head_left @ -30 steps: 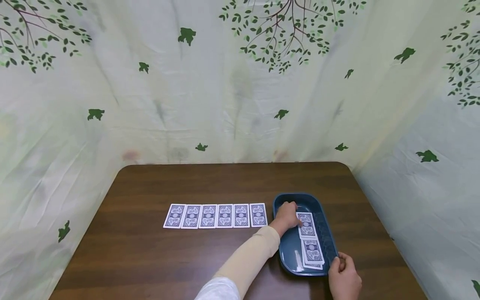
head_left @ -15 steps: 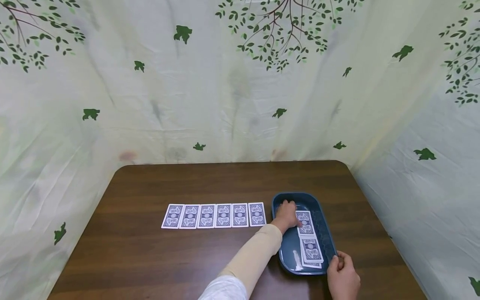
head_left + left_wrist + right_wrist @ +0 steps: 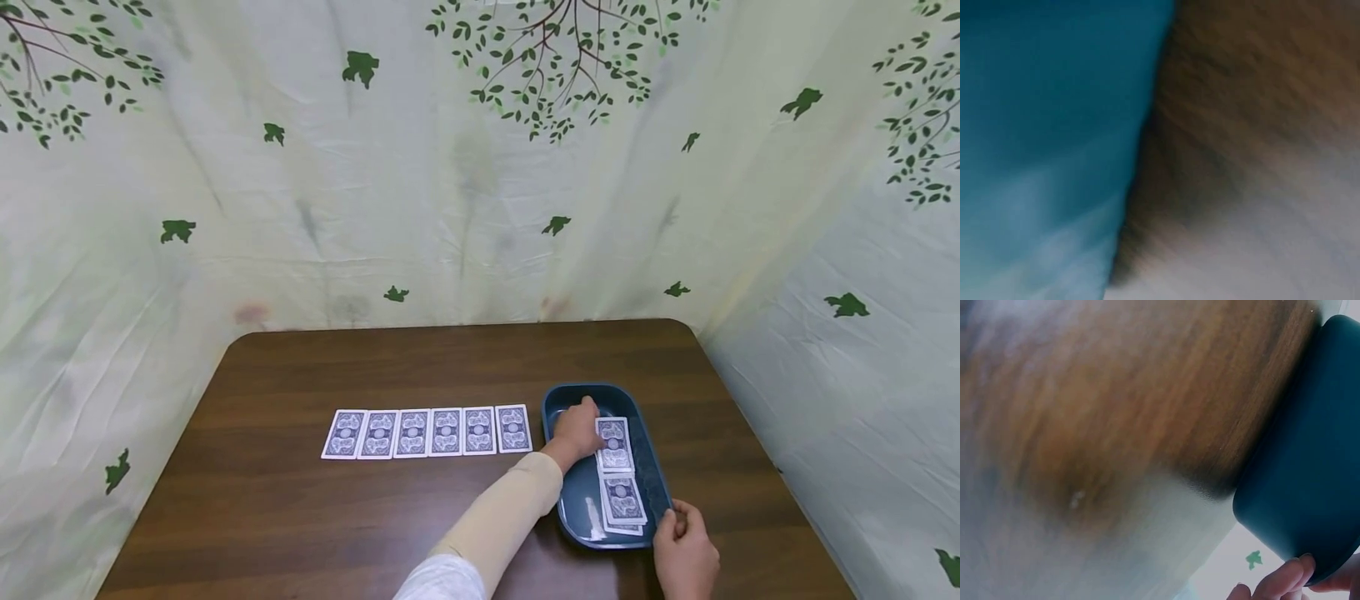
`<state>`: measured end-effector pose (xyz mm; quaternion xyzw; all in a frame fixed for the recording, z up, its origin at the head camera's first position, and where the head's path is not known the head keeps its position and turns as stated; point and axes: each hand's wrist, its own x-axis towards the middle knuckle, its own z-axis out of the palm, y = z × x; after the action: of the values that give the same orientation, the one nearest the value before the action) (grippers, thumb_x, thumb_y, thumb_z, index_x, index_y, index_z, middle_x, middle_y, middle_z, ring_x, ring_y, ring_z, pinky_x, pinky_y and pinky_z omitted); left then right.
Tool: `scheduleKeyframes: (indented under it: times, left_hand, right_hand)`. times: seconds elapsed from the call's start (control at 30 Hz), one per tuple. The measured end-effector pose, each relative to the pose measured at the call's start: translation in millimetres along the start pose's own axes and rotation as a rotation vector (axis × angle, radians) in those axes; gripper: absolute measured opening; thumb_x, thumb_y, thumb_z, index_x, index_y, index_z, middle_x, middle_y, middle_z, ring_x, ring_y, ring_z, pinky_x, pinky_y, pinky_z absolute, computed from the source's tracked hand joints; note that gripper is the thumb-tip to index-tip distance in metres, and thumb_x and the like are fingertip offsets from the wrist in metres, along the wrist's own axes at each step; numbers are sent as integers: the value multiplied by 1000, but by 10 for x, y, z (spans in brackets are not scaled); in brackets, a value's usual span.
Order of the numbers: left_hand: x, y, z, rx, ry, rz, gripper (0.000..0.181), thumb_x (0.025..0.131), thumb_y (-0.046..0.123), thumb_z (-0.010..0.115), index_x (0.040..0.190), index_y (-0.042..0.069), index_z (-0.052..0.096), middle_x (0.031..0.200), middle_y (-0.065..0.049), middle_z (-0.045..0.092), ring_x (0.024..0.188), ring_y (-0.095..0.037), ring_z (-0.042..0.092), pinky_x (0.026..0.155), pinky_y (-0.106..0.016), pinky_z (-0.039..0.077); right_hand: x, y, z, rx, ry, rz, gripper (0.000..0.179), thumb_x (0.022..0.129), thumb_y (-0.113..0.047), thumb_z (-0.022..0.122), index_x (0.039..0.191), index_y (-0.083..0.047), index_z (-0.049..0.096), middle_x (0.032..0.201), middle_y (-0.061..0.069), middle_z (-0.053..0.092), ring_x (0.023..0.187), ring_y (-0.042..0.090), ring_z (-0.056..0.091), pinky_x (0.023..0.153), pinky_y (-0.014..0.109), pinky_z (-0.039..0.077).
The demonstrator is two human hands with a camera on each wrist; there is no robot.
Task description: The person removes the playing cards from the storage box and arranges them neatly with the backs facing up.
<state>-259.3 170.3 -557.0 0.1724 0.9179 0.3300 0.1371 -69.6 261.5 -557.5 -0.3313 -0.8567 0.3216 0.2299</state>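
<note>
My left hand (image 3: 576, 432) reaches into a dark blue tray (image 3: 581, 500), holding a playing card (image 3: 617, 443) at its left edge. That card lies face down, thumb over its edge; the other fingertips are partly hidden. Just below it, more face-down playing cards (image 3: 623, 500) overlap in the tray. At the tray's near right corner, my right hand (image 3: 686, 550) pinches the rim. From the right wrist, its fingers (image 3: 1282, 578) show against the tray's outer wall (image 3: 1304, 469). Only the blurred tray wall (image 3: 1047, 125) and table appear in the left wrist view.
Several face-down playing cards (image 3: 447, 432) form a neat row on the brown wooden table (image 3: 315, 517), left of the tray. A pale leaf-patterned curtain (image 3: 420, 192) hangs behind the table and along its sides.
The card under my left hand has shifted slightly up and to the right within the tray. My right hand keeps its grip on the rim. The head view has drifted a little.
</note>
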Motion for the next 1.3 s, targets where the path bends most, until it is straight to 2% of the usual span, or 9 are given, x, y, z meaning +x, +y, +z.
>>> scheduleKeyframes:
  times: [0.1, 0.23, 0.4, 0.63, 0.87, 1.07, 1.3]
  left_hand:
    - [-55, 26, -27, -114, 20, 30, 29, 85, 11, 75, 103, 14, 54, 87, -1, 62, 75, -13, 56, 71, -25, 47]
    - [-103, 59, -92, -237, 31, 53, 20, 89, 7, 68, 103, 14, 56, 75, 2, 56, 67, -10, 51, 62, -22, 43]
    - [-158, 68, -211, -299, 71, 93, 17, 90, 6, 67, 106, 10, 60, 72, 4, 53, 63, -8, 49, 57, -19, 41]
    - [-261, 39, -406, -405, 127, 123, 21, 89, 5, 68, 109, 6, 65, 73, 3, 62, 59, -5, 50, 54, -19, 42]
    - [-511, 15, -556, -460, 145, 110, 22, 88, 7, 70, 110, 8, 68, 79, 3, 66, 67, -5, 57, 61, -20, 47]
    - [-764, -122, -650, -509, 154, 124, 22, 88, 8, 70, 109, 8, 68, 80, 3, 67, 69, -5, 59, 63, -20, 49]
    - [-1001, -411, -748, -566, 232, 168, 22, 86, 4, 71, 107, 5, 68, 80, 0, 67, 68, -4, 58, 65, -21, 49]
  right_hand:
    - [-5, 6, -2, -1, 1, -1, 24, 92, -13, 52, 107, 3, 62, 61, 4, 49, 59, 37, 49, 60, 51, 36]
    - [-5, 7, 1, 0, -1, -5, 25, 92, -14, 52, 107, 3, 62, 61, 4, 49, 59, 37, 49, 61, 52, 37]
    - [-12, 3, 10, 14, 6, -19, 25, 92, -13, 52, 107, 3, 63, 60, 4, 50, 59, 39, 50, 62, 54, 37]
    - [-5, 17, 12, 19, 19, -30, 24, 91, -13, 52, 106, 3, 63, 60, 5, 51, 60, 40, 51, 63, 55, 37]
    - [-12, 37, -7, 8, 3, -8, 25, 92, -14, 51, 107, 3, 62, 61, 7, 51, 63, 43, 51, 64, 55, 36]
    - [-14, 33, -12, 12, 11, -7, 26, 92, -14, 51, 107, 3, 62, 61, 8, 51, 64, 46, 53, 65, 57, 37]
    - [-14, -10, 3, 15, -19, 4, 27, 92, -15, 50, 107, 4, 61, 63, 8, 50, 64, 41, 51, 64, 54, 36]
